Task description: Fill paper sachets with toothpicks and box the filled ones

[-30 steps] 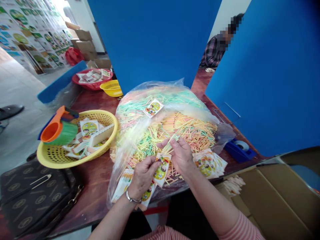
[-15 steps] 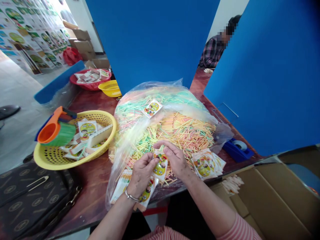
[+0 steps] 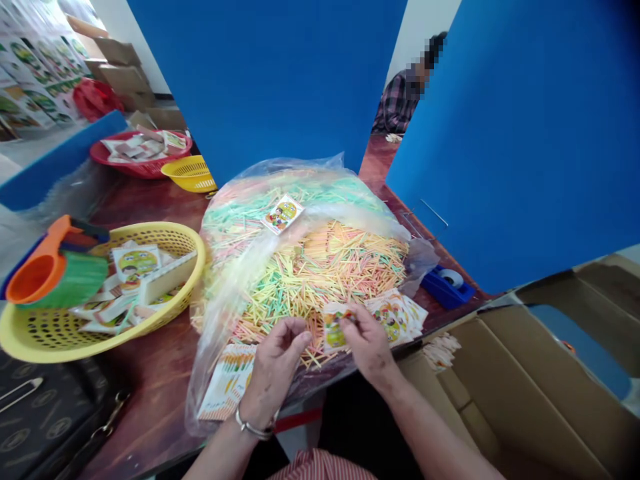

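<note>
A big clear plastic bag (image 3: 235, 267) lies open on the brown table (image 3: 150, 393), heaped with thin coloured sticks (image 3: 320, 267) in yellow, orange and green. My right hand (image 3: 367, 343) pinches a small printed packet (image 3: 334, 328) over the sticks. My left hand (image 3: 275, 363) is just left of it, fingers curled, with nothing visible in them. A stack of the same printed packets (image 3: 227, 383) lies under the plastic by my left wrist. More packets (image 3: 397, 313) lie fanned out to the right of my right hand. One packet (image 3: 283, 213) rests on top of the bag.
A yellow basket (image 3: 65, 333) at left holds packets, a box and an orange-green tool (image 3: 50, 273). A red basket (image 3: 140, 163) and a small yellow one (image 3: 193, 175) sit farther back. A blue tape dispenser (image 3: 447, 285), blue partitions, a cardboard box (image 3: 530, 380) at right. Another person sits behind.
My left hand has let go of the packet, which my right hand now holds alone and has carried to the right. The camera has turned right.
</note>
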Demonstrator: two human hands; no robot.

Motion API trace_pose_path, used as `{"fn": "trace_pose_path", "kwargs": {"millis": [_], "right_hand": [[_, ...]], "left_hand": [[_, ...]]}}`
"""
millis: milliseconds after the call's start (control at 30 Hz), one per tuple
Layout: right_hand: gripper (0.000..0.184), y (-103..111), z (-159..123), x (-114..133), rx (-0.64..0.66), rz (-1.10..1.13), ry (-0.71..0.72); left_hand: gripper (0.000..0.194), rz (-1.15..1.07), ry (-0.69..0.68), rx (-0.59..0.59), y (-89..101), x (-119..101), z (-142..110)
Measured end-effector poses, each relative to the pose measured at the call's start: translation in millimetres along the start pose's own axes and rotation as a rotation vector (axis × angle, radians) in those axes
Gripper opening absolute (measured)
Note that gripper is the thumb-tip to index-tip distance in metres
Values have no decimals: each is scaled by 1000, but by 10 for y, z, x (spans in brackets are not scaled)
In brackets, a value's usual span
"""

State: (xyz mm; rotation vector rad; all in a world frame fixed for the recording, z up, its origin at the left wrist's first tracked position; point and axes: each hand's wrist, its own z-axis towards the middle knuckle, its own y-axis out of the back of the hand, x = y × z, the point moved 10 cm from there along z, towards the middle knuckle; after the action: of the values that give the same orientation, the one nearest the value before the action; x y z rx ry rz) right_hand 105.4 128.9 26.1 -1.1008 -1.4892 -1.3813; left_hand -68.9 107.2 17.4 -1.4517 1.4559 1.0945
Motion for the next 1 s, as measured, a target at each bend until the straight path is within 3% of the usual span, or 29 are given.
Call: {"fn": "trace_pose_path", "kwargs": {"millis": [133, 233, 300, 400, 500, 600, 667, 800, 1000], "right_hand": [[20, 621, 46, -188, -115, -380, 129], [24, 761, 115, -167, -139, -659, 302], [28, 726, 189, -51, -174, -759, 401], [27, 481, 423, 205, -149, -754, 508], [29, 12, 791, 405, 19, -771, 589], [28, -508, 1169, 376, 220, -1006, 586], [26, -727, 1362, 331, 269, -1103, 564], [24, -955, 1543, 300, 286, -1171, 542], [24, -1086, 1595, 278, 321, -1203, 494]], "left_hand": [[24, 378, 8, -53, 354, 124, -166], [20, 775, -103, -106, 611, 138, -282], [20, 962, -191, -122, 655, 133, -344], [19, 1133, -256, -90, 553, 154, -379], [16, 1195, -259, -72, 431, 168, -344], [14, 1201, -167, -79, 437, 239, -265], [12, 1167, -99, -59, 471, 321, -218], [10, 1086, -52, -56, 543, 416, -180], [17, 1056, -234, -87, 491, 341, -233]]}}
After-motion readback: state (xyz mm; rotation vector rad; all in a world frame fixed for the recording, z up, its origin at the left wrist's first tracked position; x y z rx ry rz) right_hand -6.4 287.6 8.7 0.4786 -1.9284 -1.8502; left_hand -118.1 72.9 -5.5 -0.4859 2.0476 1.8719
